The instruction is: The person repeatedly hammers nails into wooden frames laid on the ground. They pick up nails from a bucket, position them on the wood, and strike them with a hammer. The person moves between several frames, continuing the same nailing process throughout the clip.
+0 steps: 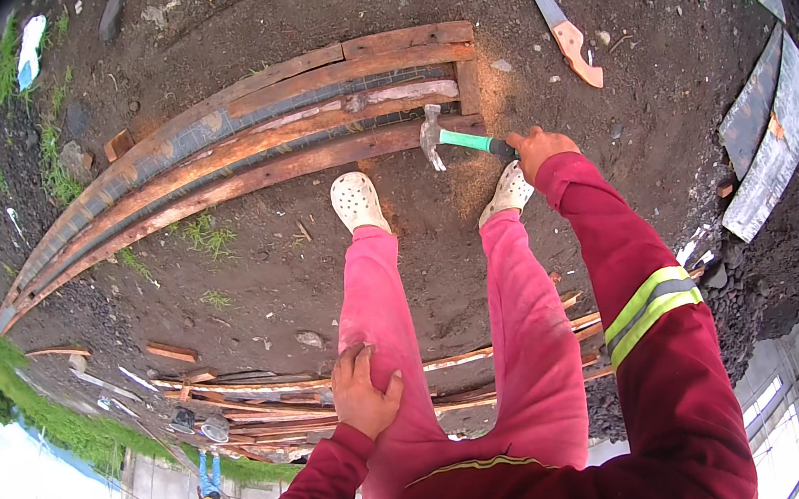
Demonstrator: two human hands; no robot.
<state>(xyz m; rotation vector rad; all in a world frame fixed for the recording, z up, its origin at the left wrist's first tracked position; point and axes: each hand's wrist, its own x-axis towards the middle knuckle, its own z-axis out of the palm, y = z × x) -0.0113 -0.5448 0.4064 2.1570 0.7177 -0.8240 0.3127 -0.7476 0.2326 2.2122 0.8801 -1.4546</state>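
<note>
My right hand is closed round the black grip of a claw hammer with a green handle. The hammer's metal head lies over the near right corner of a long wooden frame; whether it touches cannot be told. Brown planks make up the frame, with a dark, patterned sheet showing between them. My left hand holds nothing and rests on my left thigh, fingers apart.
A handsaw lies on the dirt beyond the frame, to the right. Grey boards lie at the far right. Several loose planks are behind my feet. A wood block sits beside the frame. Another person stands in the distance.
</note>
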